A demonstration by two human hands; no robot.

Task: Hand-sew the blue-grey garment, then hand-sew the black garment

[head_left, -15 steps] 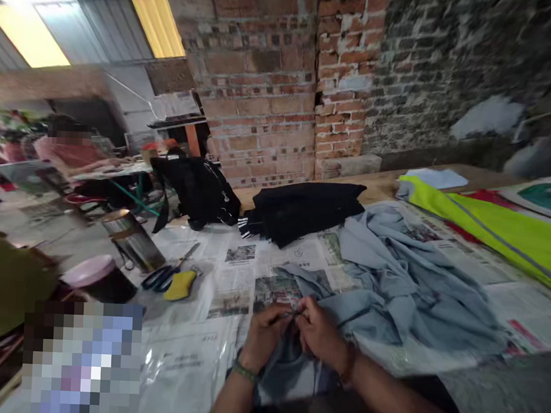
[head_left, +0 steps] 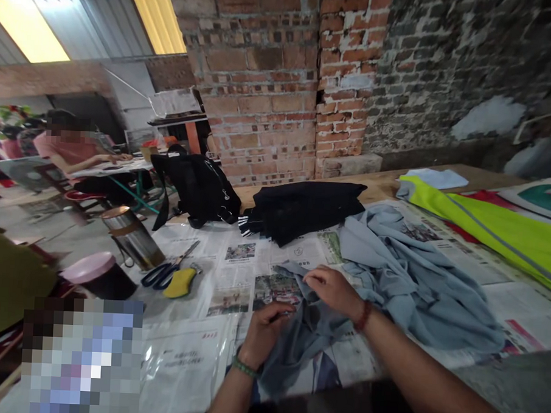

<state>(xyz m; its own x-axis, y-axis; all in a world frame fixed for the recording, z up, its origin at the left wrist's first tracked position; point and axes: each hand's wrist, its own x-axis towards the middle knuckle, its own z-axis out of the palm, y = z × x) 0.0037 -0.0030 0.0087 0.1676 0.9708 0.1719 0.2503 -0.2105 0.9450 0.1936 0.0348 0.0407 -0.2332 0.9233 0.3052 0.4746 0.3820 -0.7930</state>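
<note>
A grey-blue cloth [head_left: 409, 285] lies in loose folds across the newspaper, and one end of it hangs toward me at the table's front edge. My left hand [head_left: 264, 331], with a green bracelet at the wrist, pinches that near end of the cloth between thumb and fingers. Farther forward and to the right, my right hand [head_left: 334, 289] is closed in a pinch above the cloth, a red band on its wrist. What its fingertips hold is too small to make out.
Left of my hands are scissors [head_left: 165, 273], a yellow sponge-like pad [head_left: 179, 283], a pink-lidded jar [head_left: 99, 275] and a metal flask [head_left: 132, 237]. A black backpack [head_left: 196, 188], dark folded cloth [head_left: 307, 209], neon-yellow garment [head_left: 494, 225] and iron [head_left: 547, 197] lie beyond. A person [head_left: 72, 152] sits farther back.
My right hand has moved up and to the right, away from my left hand; before, their fingertips met over the cloth. My left hand stays nearly in place.
</note>
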